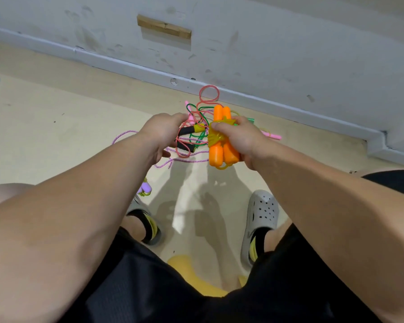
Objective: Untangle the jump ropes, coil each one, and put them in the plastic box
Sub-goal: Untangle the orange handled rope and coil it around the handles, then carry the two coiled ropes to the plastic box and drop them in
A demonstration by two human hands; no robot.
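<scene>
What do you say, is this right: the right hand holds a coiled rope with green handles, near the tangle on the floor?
Not quite. The coiled rope in the right hand has orange handles, not green, as the head view shows. The rest holds: the fingers curl round it near the tangle on the floor.

orange handles (216, 155) 2 | black handles (186, 131) 2 | pink handles (274, 137) 2 | clogs (262, 208) 2

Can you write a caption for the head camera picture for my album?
A right hand grips the coiled orange-handled jump rope; the left hand is at the tangled ropes on the floor.
</scene>
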